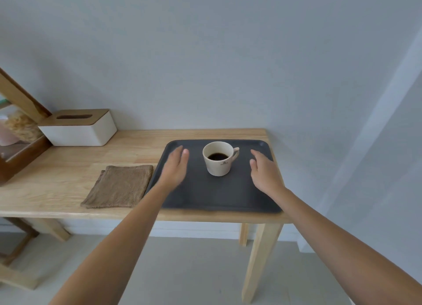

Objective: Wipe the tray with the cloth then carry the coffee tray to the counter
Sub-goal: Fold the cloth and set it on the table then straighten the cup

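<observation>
A dark grey tray (212, 195) lies at the right end of a light wooden table (68, 174). A cream cup (219, 158) with black coffee stands upright near the tray's far middle, handle to the right. A folded brown cloth (118, 186) lies flat on the table just left of the tray. My left hand (175, 167) hovers over the tray's left part, fingers straight and together, holding nothing. My right hand (266, 171) is over the tray's right part, open and empty. The cup sits between both hands, untouched.
A white tissue box with a wooden lid (80, 127) stands at the back left of the table. A wooden cabinet with a glass front (18, 142) is at the far left. A pale wall runs behind the table, and the table's right edge is near the tray.
</observation>
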The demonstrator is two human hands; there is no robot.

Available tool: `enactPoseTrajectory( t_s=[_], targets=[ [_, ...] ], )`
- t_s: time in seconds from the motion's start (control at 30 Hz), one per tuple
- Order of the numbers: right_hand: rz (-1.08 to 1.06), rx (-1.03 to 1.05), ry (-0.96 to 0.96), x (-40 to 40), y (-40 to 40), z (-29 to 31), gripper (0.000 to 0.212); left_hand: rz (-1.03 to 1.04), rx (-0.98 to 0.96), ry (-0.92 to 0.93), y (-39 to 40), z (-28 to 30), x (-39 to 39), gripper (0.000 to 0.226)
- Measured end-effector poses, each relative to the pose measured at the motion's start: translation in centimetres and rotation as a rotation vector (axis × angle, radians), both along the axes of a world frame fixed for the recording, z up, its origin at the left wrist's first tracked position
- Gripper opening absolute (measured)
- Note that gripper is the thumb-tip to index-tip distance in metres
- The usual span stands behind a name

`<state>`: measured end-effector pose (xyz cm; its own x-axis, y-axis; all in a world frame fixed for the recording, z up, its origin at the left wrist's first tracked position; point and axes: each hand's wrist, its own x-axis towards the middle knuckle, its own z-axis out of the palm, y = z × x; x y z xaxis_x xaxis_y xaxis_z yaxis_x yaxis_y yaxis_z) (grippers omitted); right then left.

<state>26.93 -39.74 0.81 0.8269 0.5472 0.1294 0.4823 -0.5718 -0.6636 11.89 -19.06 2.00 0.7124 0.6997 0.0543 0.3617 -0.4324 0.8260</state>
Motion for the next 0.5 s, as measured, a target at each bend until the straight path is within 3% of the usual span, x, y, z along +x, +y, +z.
enactPoseTrajectory(
  t_s=[0.07,0.2,0.3,0.5],
  targets=[
    [0.002,-0.171,-0.127,0.7,-1.4,-1.5,0.046,0.039,0.212,0.18,2.8,-1.0,-0.8,0.059],
    [-0.045,-0.34,-0.191,1.2,-3.5,-3.2,0.048,0.001,0.404,0.543,5.8,-3.5,-2.2,0.056],
    [-0.063,-0.305,-0.141,0.9,-4.1,-3.0,0.047,-0.013,0.516,0.549,5.5,-4.2,-2.2,0.052],
    [-0.187,-0.257,-0.021,-0.1,-6.1,-2.7,0.049,-0.126,0.553,0.535,4.9,-4.4,-2.2,0.053]
  ],
)
